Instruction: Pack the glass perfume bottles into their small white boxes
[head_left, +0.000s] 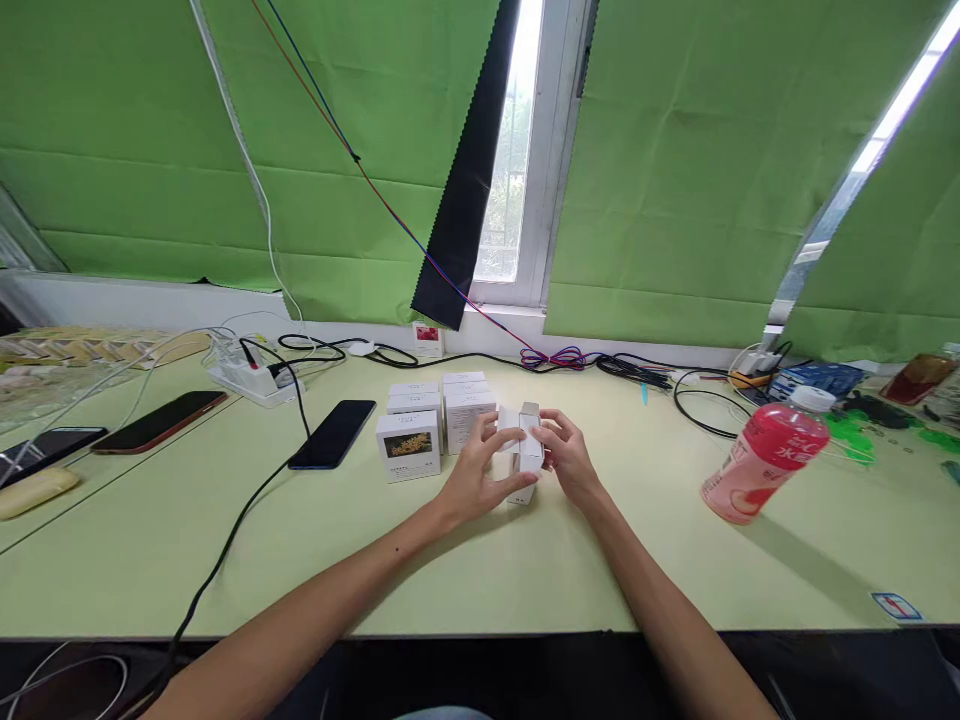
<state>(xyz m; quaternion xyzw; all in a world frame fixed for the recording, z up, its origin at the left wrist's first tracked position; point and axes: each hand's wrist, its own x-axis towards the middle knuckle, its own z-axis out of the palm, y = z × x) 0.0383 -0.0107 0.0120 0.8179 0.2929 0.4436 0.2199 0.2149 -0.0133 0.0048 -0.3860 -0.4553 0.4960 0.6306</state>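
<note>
Between my two hands stands a small white cardboard box [531, 455] on the table, its top flaps raised. My left hand [484, 470] grips the box from the left, with the thumb along its near side and the fingers at the upper flap. On the right, my right hand [568, 452] is closed on the box's other side, fingertips at the top edge. Just left of my hands, several similar white boxes are grouped in two rows; the front box [409, 447] carries a picture of yellow flowers. What is inside the held box is hidden.
A black phone [332, 434] lies left of the boxes, near a white power strip [259, 380]. A pink drink bottle [769, 455] stands to the right. Black cables [480, 357] run along the back, where another small box [428, 340] stands. More phones lie far left.
</note>
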